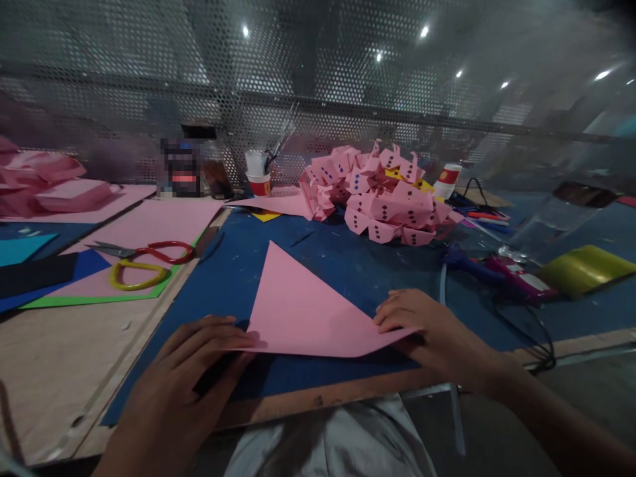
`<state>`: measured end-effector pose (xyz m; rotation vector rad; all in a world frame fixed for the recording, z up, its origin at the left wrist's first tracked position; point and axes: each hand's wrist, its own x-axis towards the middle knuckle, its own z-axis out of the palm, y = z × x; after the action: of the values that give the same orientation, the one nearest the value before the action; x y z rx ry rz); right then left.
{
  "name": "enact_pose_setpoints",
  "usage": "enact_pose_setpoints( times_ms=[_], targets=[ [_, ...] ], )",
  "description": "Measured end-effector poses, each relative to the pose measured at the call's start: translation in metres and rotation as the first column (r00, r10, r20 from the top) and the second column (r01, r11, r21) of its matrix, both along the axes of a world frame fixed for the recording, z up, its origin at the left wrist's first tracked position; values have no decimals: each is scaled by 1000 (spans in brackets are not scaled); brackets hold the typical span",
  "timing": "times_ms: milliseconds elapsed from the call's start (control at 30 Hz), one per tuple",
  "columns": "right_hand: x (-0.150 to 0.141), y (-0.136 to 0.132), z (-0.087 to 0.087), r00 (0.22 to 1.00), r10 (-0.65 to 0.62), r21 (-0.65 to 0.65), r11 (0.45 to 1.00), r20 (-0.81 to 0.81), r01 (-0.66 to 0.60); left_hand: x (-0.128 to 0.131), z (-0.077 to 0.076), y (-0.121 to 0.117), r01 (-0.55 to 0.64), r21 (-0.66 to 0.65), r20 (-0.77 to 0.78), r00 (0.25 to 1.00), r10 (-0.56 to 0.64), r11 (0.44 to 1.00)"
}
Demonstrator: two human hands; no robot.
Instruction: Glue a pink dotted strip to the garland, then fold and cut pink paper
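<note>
A pink paper sheet folded into a triangle (303, 311) lies on the blue mat (348, 262), its apex pointing away from me. My left hand (193, 364) rests flat at the triangle's left corner, fingers stretched out and touching the paper's edge. My right hand (427, 328) presses on the right corner, fingers curled down onto the paper's tip.
A heap of folded pink paper pieces with dots (382, 195) sits at the back. Red scissors (149, 250) and yellow scissors (136, 275) lie on pink sheets at left. A glue gun (491, 268) with cord, a yellow roll (583, 268) and cups (258, 173) stand around.
</note>
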<state>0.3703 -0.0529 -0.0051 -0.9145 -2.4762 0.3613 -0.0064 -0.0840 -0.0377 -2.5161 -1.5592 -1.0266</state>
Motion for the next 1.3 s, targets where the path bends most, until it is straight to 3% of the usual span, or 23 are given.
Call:
enact_pose_setpoints(
  times_ms=[167, 267, 400, 633, 933, 1300],
  targets=[
    [-2, 5, -4, 995, -92, 46, 995, 23, 91, 9, 8, 0, -69, -1, -24, 997, 69, 998],
    [-3, 7, -6, 993, -115, 89, 990, 21, 113, 12, 9, -1, -189, -58, -64, 981, 185, 980],
    [-6, 8, -5, 985, -170, 46, 985, 29, 169, 15, 7, -1, -318, -103, -117, 945, 306, 942],
    [-7, 9, -9, 963, -264, -27, 964, 57, 266, 24, 2, 0, -388, 2, 0, 922, 388, 922],
    [-11, 9, -8, 939, -309, -19, 949, 153, 315, 26, 1, -1, -193, 80, -105, 974, 200, 978],
    [-15, 6, -5, 908, -357, -23, 929, 219, 370, 22, -7, -2, -125, 99, -121, 983, 136, 987]
  ],
)
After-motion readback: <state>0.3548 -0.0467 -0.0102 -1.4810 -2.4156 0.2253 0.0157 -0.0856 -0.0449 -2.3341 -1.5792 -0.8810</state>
